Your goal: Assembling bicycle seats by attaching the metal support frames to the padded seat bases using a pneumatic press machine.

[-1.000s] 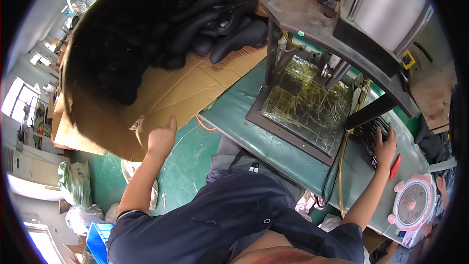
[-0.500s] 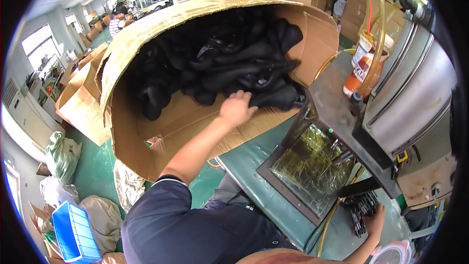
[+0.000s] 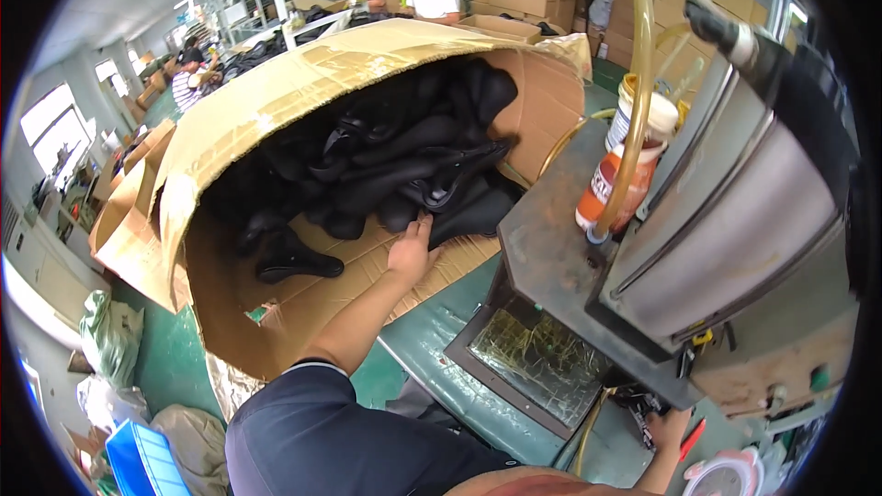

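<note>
Many black bicycle saddles (image 3: pixel 386 170) lie heaped in a large cardboard box (image 3: pixel 542 96) that opens toward me. My left hand (image 3: pixel 413 255) reaches to the box's front, fingers stretched out and touching the end of the nearest saddle (image 3: pixel 473 213). It is not closed round anything. One saddle (image 3: pixel 299 257) lies apart on the box's bottom, to the left. At the lower right, my right hand (image 3: pixel 669 429) has its fingers curled at a bunch of black metal parts (image 3: pixel 636 409), partly hidden under the machine. A red-handled tool (image 3: pixel 694 439) lies beside that hand.
A machine with a dark metal plate (image 3: pixel 560 220) and a grey cylinder (image 3: pixel 735 211) stands close on the right, carrying bottles (image 3: pixel 616 179) and hoses. Below it is a film-covered panel (image 3: pixel 537 358) on the green table (image 3: pixel 432 340). A blue crate (image 3: pixel 147 459) sits lower left. People work behind.
The view has shifted, so box and machine sit differently. One saddle now lies apart at the box's left front. My left hand stays by the near saddles; my right hand is at the metal parts.
</note>
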`<move>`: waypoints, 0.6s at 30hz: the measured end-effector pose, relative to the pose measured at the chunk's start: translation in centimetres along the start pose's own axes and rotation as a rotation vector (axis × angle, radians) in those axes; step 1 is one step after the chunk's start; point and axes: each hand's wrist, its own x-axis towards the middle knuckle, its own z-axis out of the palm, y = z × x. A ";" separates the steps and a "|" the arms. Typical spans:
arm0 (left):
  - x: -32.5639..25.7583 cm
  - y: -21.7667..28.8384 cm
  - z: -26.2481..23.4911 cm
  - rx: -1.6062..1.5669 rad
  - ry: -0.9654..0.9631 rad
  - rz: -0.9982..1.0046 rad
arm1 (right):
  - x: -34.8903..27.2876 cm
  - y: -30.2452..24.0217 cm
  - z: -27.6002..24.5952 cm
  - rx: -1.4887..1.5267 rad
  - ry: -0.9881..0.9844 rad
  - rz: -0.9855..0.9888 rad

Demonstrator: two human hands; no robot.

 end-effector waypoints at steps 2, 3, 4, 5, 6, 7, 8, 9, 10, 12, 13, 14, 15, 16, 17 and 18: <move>-0.7 0.9 -0.2 -0.144 0.145 0.046 | 0.3 -0.5 -0.8 -0.176 -0.008 -0.175; -0.2 1.0 -1.5 -0.196 0.155 0.015 | 0.9 -0.7 -0.8 -0.207 -0.194 0.052; -1.4 1.2 -2.9 -0.264 0.272 0.040 | 0.9 -2.2 -0.9 -0.262 -0.121 0.073; -2.2 0.5 -3.5 -0.313 0.298 0.008 | 0.3 -1.4 -0.4 -0.315 -0.066 0.031; -3.1 0.1 -4.6 -0.360 0.309 -0.021 | 0.3 -1.9 0.1 -0.447 0.022 0.040; -4.2 -0.9 -5.8 -0.375 0.358 -0.003 | 1.6 -6.1 -2.3 -0.385 -0.020 0.139; -5.0 -0.1 -7.9 -0.333 0.383 0.043 | 1.7 -8.7 -4.3 -0.365 0.033 0.146; -5.3 0.7 -9.3 -0.349 0.418 0.134 | 1.8 -9.6 -5.4 -0.345 0.103 0.142; -5.9 1.2 -10.3 -0.365 0.421 0.148 | 0.8 -9.6 -5.8 -0.356 0.095 0.179; -7.2 1.6 -11.4 -0.375 0.432 0.168 | -0.4 -9.9 -6.5 -0.135 0.233 0.217; -8.1 2.1 -11.3 -0.747 0.375 0.145 | -1.4 -9.5 -6.2 -0.132 0.239 0.223; -8.7 3.0 -11.2 -1.119 0.306 0.118 | -2.9 -8.8 -5.2 -0.057 0.370 0.241; -9.4 4.2 -11.3 -1.211 0.252 0.162 | -4.1 -8.3 -4.1 0.018 0.500 0.259; -9.8 5.1 -11.2 -1.101 0.178 0.246 | -5.6 -8.3 -3.3 0.277 0.519 0.416; -10.3 6.3 -11.6 -0.985 0.104 0.324 | -6.7 -8.8 -2.5 0.623 0.533 0.494; -10.9 8.1 -12.0 -0.815 0.035 0.489 | -7.6 -9.2 -2.1 0.680 0.521 0.485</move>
